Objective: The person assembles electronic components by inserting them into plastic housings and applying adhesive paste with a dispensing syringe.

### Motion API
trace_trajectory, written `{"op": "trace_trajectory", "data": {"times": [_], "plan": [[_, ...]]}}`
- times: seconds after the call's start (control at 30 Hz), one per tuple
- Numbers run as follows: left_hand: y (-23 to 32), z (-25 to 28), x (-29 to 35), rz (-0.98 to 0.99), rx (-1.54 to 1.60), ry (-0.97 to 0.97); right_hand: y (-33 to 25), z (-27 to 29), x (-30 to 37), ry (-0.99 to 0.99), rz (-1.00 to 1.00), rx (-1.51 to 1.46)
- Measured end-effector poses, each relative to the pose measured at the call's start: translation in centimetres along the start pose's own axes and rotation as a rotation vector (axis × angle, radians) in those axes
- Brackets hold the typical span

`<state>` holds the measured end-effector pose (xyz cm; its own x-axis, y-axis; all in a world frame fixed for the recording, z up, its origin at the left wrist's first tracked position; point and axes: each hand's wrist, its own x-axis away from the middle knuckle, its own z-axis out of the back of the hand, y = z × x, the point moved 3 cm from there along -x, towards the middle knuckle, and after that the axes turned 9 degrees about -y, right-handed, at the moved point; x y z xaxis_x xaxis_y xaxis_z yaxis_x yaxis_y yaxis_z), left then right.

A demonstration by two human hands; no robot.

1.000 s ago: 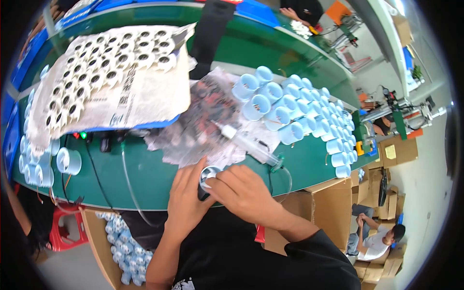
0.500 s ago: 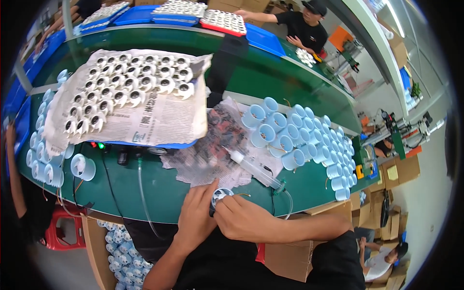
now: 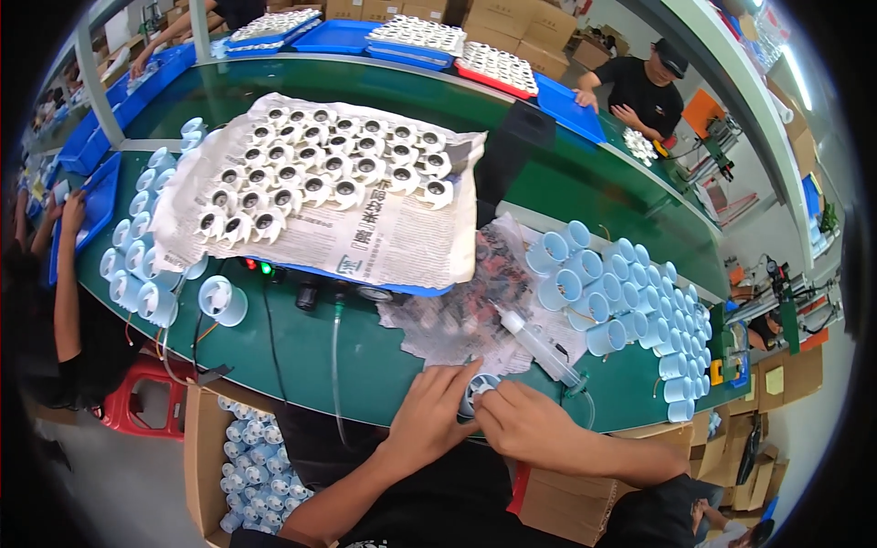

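The grip of the left hand is curled snugly around a pale blue cup, held upright or nearly so by the near edge of the green surface; the right hand has its fingers bunched at the mouth, though whether they pinch or merely press the white piece inside, I can't tell. To my eye the step in hand is fitting or adjusting that piece, and the next move calls for a steady left hold and small, careful finger pressure, keeping the piece level. As for writing, the newspaper on the left, under rows of white finned parts, shows bold dark characters and a teal mark, its finer print unreadable from here. The far cartons have printing too small to make out.
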<state>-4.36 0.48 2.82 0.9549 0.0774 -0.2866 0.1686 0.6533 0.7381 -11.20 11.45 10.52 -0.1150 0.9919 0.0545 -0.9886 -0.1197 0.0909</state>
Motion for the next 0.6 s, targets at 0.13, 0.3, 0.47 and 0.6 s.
{"op": "trace_trajectory", "data": {"times": [0.13, 0.3, 0.47, 0.6], "plan": [[0.0, -0.2, -0.2, 0.032, 0.006, 0.005, 0.1, 0.8, -0.2, -0.083, -0.027, 0.051], [-0.1, -0.5, 0.4, 0.041, 0.03, -0.011, -0.6, 0.0, -0.1, -0.058, 0.01, 0.07], [-0.1, -0.7, 0.8, -0.001, 0.006, -0.018, -0.2, -0.2, 0.3, -0.006, -0.13, -0.268], [-0.7, -0.9, 0.3, 0.029, 0.036, -0.006, 1.7, 0.8, 1.3, 0.075, -0.25, -0.487]]}}
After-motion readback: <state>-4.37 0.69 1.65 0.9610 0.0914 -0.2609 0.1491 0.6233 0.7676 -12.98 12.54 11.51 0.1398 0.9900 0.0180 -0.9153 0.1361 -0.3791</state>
